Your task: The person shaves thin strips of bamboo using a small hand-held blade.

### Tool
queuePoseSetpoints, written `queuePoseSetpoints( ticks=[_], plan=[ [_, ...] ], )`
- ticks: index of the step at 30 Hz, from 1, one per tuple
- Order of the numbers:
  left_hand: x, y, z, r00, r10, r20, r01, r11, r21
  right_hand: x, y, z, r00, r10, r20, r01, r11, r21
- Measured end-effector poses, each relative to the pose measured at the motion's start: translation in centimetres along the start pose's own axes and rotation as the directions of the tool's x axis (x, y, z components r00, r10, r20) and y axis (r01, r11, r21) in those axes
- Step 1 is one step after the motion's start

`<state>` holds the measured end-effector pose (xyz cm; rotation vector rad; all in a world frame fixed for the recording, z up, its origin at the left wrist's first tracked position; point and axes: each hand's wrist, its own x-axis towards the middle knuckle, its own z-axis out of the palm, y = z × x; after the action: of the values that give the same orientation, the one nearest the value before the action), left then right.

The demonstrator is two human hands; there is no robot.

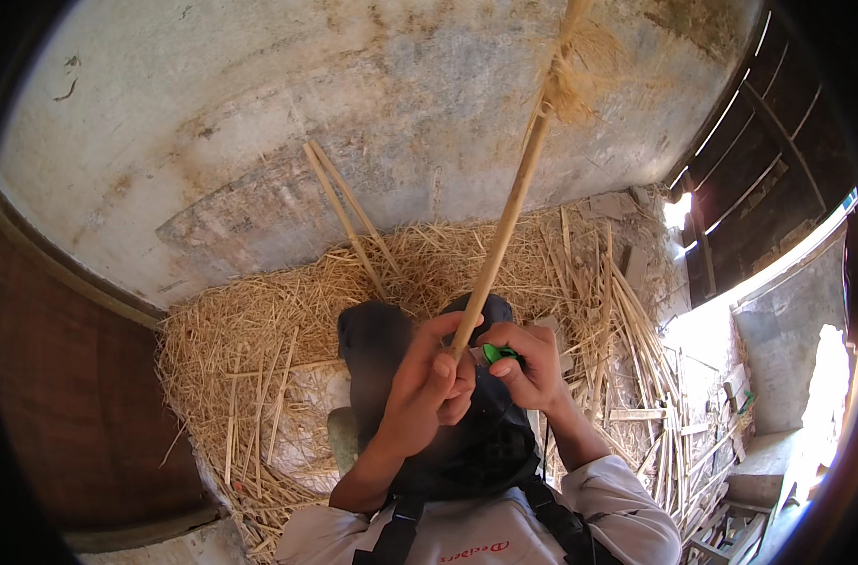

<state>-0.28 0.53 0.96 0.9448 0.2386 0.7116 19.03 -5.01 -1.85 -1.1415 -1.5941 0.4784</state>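
Note:
My left hand is closed round the lower part of a long bamboo stick, which slants up and away to the right. A tuft of pale, fluffy shavings clings to the stick near its far end. In my right hand is a small knife with a green and black handle, gripped between thumb and fingers. Its short blade lies close against the stick, just beside my left fingers; whether it cuts in, I cannot tell. Both hands are above my lap.
Two bare sticks lean against the stained wall ahead. Straw and shavings cover the floor around my legs. Several split strips lie heaped at the right, near a bright opening. A brown panel stands at the left.

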Motion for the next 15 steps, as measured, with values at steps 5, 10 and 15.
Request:
queuePoseSetpoints(
  ticks=[5, 10, 15],
  plan=[
    [0.2, -1.2, -1.0, 0.984, 0.178, 0.031, -0.180, 0.953, 0.246, 0.4, -0.9, -0.1, 1.000, -0.024, 0.017, 0.024, 1.000, -0.019],
    [0.1, -1.3, -0.7, 0.981, 0.190, -0.047, -0.155, 0.900, 0.406, 0.8, -1.4, -0.1, 0.998, -0.046, 0.034, 0.047, 0.998, -0.050],
    [-0.3, -0.2, 0.0, 0.979, 0.189, -0.071, -0.074, 0.664, 0.744, 0.9, -1.5, -0.3, 0.996, -0.082, 0.034, 0.086, 0.987, -0.133]
  ],
)
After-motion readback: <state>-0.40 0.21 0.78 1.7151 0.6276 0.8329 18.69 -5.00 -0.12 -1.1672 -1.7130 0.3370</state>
